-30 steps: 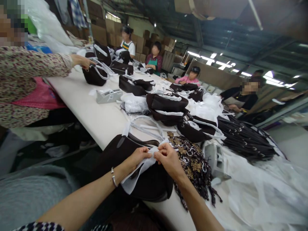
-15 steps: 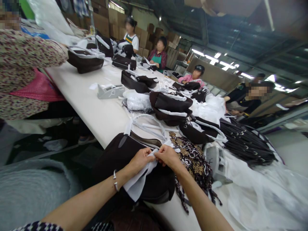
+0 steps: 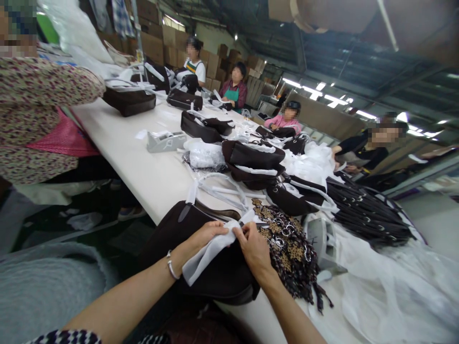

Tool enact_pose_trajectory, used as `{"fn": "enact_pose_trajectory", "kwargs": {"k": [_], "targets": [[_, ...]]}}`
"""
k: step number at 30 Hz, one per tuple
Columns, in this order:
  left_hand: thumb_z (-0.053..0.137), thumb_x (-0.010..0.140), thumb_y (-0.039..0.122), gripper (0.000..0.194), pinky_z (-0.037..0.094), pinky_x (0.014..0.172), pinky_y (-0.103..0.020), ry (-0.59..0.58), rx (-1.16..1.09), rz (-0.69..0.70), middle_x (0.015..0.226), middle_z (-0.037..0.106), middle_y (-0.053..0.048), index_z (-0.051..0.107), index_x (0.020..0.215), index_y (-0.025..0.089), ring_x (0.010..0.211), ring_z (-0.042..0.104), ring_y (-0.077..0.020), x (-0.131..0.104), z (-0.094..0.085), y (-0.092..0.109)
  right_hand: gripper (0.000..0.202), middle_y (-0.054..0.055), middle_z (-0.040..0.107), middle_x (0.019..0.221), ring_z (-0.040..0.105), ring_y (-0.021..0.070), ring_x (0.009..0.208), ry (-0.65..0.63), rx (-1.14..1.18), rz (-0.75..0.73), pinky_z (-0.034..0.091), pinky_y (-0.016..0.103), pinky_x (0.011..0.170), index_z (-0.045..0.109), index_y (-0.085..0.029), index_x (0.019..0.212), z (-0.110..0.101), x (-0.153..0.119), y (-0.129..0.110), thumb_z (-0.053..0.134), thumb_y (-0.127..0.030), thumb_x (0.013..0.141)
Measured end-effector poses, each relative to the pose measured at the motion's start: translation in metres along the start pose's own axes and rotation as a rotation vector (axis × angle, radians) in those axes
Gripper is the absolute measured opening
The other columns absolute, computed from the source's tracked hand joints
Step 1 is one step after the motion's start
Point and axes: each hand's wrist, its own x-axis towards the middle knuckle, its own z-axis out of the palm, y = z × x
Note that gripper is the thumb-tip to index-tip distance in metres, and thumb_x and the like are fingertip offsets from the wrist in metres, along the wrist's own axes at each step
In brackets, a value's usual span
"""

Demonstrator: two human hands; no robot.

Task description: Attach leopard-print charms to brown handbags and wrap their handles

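A dark brown handbag (image 3: 222,272) lies at the near table edge, its top opening facing away from me. Over its front hangs a strip of white wrapping tissue (image 3: 202,263), running up towards the strap end. My left hand (image 3: 211,234) pinches the strip between thumb and fingers. Close beside it, my right hand (image 3: 253,246) has its fingertips closed on the strip's upper part. The bag's handle (image 3: 222,179), wrapped in white, stretches behind the opening. To the right of my right hand lies a heap of beaded tassels with rings and flower shapes (image 3: 287,243).
More dark bags (image 3: 253,160) with white padding cover the table (image 3: 132,162). Grey tape dispensers (image 3: 167,142) stand left and right. Black straps (image 3: 366,212) and white sheeting (image 3: 387,282) lie to the right. Several co-workers (image 3: 234,88) are around the table. A bubble-wrap roll (image 3: 53,286) stands lower left.
The white strip has been folded narrower and lies flatter. My right hand has turned and shifted slightly, its fingers now lower on the strip. The view has tilted a little.
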Motion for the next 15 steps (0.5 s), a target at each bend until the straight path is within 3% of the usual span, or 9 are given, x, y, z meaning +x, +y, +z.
{"fn": "enact_pose_trajectory", "kwargs": {"k": [4,7,10,12,15], "targets": [[0.079,0.064,0.032,0.034,0.040,0.050,-0.023,-0.040,-0.010,-0.022,0.064,0.065,-0.002,0.065,0.086,0.011,0.049,0.055,-0.0105,-0.002,-0.004,0.002,0.029,0.001,0.068,0.075,0.066,0.0212,0.069,0.084,0.092,-0.118,0.044,0.030,0.065,0.056,-0.021,0.109,-0.012,-0.014,0.018,0.059,-0.043,0.089],[0.081,0.062,0.031,0.034,0.042,0.054,-0.024,-0.059,-0.018,-0.002,0.067,0.065,-0.002,0.066,0.085,0.012,0.053,0.056,-0.0111,-0.002,-0.003,0.002,0.028,0.008,0.068,0.113,0.063,0.0226,0.102,0.142,0.020,-0.434,0.046,0.035,0.089,0.059,-0.023,0.119,-0.024,-0.012,0.015,0.053,-0.026,0.092],[0.082,0.056,0.034,0.035,0.042,0.061,-0.025,-0.045,-0.020,0.035,0.067,0.063,0.000,0.063,0.078,0.014,0.057,0.054,-0.0108,0.000,0.004,0.003,0.047,0.008,0.053,0.142,0.042,0.0271,0.134,0.064,-0.182,-0.754,0.029,0.045,0.112,0.055,-0.025,0.132,-0.024,0.002,0.001,0.050,-0.012,0.088],[0.083,0.052,0.035,0.036,0.041,0.063,-0.026,-0.007,-0.002,0.060,0.065,0.060,0.001,0.061,0.072,0.014,0.058,0.051,-0.0106,-0.003,0.012,0.005,0.046,0.008,0.055,0.141,0.039,0.0285,0.137,0.032,-0.294,-0.837,0.023,0.049,0.115,0.058,-0.022,0.130,-0.016,0.012,-0.005,0.048,-0.010,0.088],[0.084,0.045,0.036,0.036,0.040,0.064,-0.027,0.095,0.059,0.123,0.064,0.057,0.002,0.060,0.064,0.015,0.059,0.047,-0.0102,-0.018,0.023,0.007,0.039,0.007,0.067,0.125,0.050,0.0284,0.128,0.106,-0.352,-0.886,0.028,0.049,0.112,0.066,-0.022,0.117,0.006,0.020,0.005,0.044,-0.010,0.088]]}}
